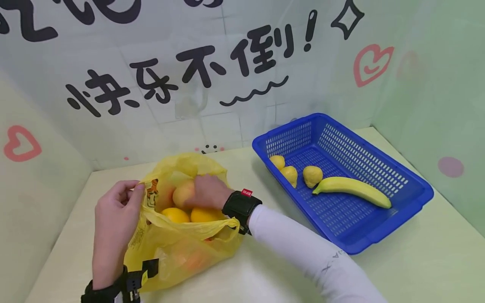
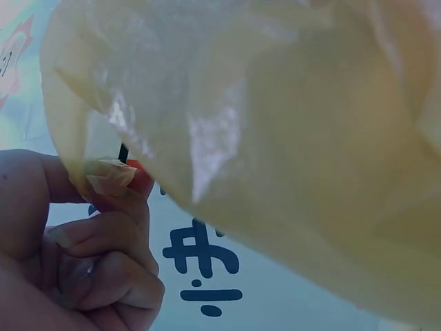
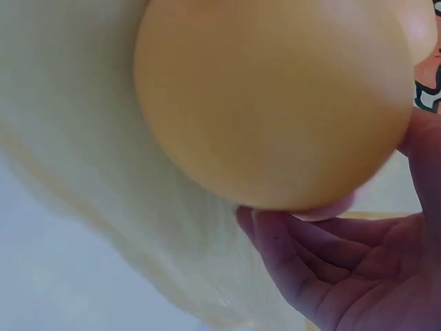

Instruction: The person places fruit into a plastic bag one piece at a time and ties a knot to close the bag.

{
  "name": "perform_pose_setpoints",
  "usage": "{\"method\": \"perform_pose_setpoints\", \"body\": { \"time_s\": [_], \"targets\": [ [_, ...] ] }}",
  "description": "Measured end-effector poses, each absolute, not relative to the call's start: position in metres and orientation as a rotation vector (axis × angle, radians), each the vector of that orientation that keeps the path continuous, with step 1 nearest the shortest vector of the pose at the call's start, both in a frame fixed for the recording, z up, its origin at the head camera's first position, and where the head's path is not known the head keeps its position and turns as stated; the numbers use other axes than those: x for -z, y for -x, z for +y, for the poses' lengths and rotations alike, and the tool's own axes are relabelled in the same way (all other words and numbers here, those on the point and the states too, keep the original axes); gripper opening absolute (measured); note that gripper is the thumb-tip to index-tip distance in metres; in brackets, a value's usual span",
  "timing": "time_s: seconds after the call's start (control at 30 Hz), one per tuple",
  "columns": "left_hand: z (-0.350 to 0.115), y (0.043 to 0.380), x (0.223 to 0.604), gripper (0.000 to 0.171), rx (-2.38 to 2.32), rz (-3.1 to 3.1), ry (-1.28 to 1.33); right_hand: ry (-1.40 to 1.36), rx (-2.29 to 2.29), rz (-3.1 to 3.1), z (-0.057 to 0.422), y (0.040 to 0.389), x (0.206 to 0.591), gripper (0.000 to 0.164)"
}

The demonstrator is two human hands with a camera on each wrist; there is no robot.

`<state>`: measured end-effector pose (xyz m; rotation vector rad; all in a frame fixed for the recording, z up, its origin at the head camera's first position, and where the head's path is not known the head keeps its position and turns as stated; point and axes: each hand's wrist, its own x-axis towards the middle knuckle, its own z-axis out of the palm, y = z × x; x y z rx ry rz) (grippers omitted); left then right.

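Round pale-orange fruit point(image 1: 183, 195), 1: sitting inside the mouth of a yellow plastic bag point(image 1: 170, 244); the right hand point(image 1: 210, 191) is gripping it, thumb and fingertips pressing its skin.
Left hand point(image 1: 116, 212), at the bag's 9 o'clock: pinching its edge between thumb and fingers.
Orange-yellow fruits point(image 1: 176, 215), 2: resting in the bag at 4 and between 6 and 7 o'clock of the gripped fruit (further contents point(image 1: 195, 256) are showing only as blurred colour through the plastic).
Blue basket point(image 1: 341, 216), 1, between 2 and 3 o'clock of the bag: holding 3 small yellow fruits point(image 1: 312, 176) and, toward their 3 o'clock, 1 banana point(image 1: 352, 189).
Pale tabletop point(image 1: 265, 269): supporting bag and basket.
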<state>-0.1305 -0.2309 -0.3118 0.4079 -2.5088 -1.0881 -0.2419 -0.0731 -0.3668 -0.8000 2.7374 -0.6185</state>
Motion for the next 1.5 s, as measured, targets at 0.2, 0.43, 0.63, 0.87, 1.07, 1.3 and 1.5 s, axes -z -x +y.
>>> {"method": "perform_pose_setpoints", "body": {
  "time_s": [0.2,0.43,0.63,0.87,1.07,1.3,1.5],
  "targets": [
    [-0.23,0.13,0.312,0.032,1.095,-2.509,-0.408,0.939,0.519,2.623,-0.042,0.244,0.339,0.037],
    [-0.229,0.127,0.313,0.032,1.108,-2.545,-0.41,1.054,0.632,2.599,0.034,0.266,0.295,0.024],
    [-0.232,0.125,0.314,0.034,1.082,-2.543,-0.427,0.809,0.542,2.707,0.104,0.294,0.278,0.018],
    [-0.235,0.124,0.313,0.034,1.107,-2.522,-0.46,0.546,0.146,2.552,0.163,0.305,0.303,0.048],
    [-0.237,0.125,0.312,0.034,1.115,-2.501,-0.465,0.391,0.162,2.421,0.187,0.304,0.334,0.063],
    [-0.238,0.126,0.309,0.034,1.124,-2.488,-0.467,0.41,0.212,2.437,0.193,0.303,0.351,0.047],
    [-0.241,0.125,0.309,0.034,1.134,-2.479,-0.497,0.438,0.261,2.452,0.195,0.304,0.355,0.045]
  ]
}}
